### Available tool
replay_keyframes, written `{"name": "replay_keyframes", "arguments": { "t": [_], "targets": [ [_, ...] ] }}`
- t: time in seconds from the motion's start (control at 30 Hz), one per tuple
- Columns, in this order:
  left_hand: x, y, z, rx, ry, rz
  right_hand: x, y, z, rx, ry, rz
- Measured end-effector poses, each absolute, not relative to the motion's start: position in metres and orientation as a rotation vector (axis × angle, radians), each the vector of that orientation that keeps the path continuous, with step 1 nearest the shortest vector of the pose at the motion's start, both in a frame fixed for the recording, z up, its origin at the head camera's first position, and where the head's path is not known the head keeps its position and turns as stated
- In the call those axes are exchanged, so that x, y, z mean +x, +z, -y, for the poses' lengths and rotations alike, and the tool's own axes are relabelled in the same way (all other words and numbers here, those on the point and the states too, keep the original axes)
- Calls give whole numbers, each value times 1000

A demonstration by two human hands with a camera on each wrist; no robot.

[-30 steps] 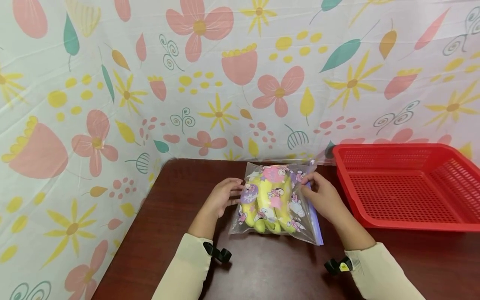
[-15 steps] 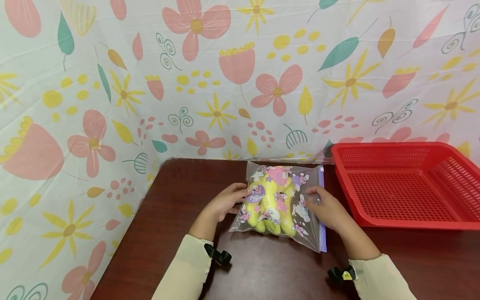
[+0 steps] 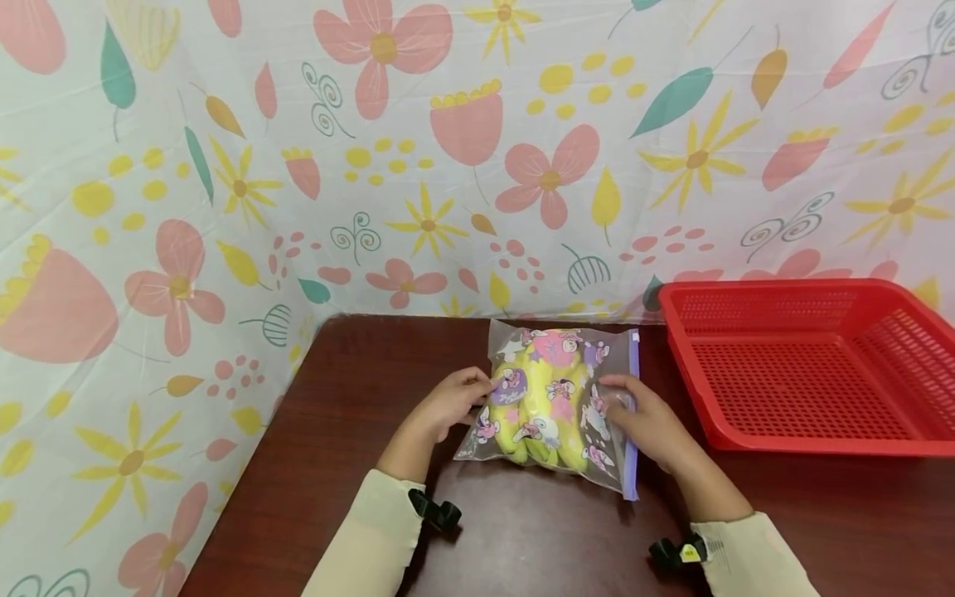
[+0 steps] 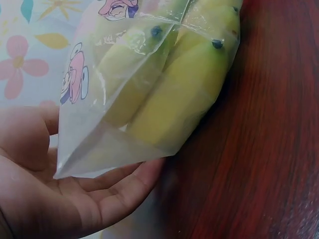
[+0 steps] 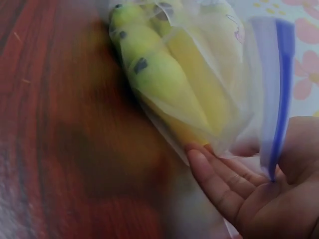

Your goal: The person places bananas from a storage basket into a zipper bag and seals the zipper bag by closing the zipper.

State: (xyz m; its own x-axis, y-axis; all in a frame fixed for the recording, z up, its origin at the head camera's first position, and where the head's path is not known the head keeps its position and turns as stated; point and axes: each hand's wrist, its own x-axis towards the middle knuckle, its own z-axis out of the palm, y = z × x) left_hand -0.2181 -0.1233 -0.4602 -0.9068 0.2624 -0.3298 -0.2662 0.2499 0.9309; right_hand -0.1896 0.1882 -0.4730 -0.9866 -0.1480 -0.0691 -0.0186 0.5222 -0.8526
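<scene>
A clear zip bag (image 3: pixel 598 448) with cartoon prints and a purple zip strip holds several yellow bananas (image 3: pixel 533 390). At its left side my left hand (image 3: pixel 452 404) grips the bag, thumb on top and fingers under it. My right hand (image 3: pixel 649 420) holds the right side near the zip strip, the thumb over the plastic. In the left wrist view, a bag corner sits between thumb and fingers of the left hand (image 4: pixel 94 199). The right wrist view shows fingers of the right hand (image 5: pixel 249 194) beneath the bag, with dark banana tips facing the camera.
A red plastic basket (image 3: pixel 690 377) stands on the dark wooden table (image 3: pixel 373 365) right of the bag. Behind and to the left hangs a white cloth (image 3: pixel 418 149) with a flower print. Both wrists carry black camera mounts (image 3: pixel 435 510).
My right hand has moved down from the top of the zip edge to its middle. The zip strip now lies straighter, and the bag has shifted slightly. The left hand has dropped slightly.
</scene>
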Motion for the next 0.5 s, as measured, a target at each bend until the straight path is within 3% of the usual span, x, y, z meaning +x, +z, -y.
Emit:
{"name": "replay_keyframes", "arguments": {
  "t": [0.23, 0.5],
  "targets": [
    [-218, -462, 118, 60, 1710, -2227, -189, -473, -186, -147, -1596, -2592],
    [-222, -458, 128, -39, 1824, -2305, -190, -473, -191, -125, -1730, -2633]
  ]
}}
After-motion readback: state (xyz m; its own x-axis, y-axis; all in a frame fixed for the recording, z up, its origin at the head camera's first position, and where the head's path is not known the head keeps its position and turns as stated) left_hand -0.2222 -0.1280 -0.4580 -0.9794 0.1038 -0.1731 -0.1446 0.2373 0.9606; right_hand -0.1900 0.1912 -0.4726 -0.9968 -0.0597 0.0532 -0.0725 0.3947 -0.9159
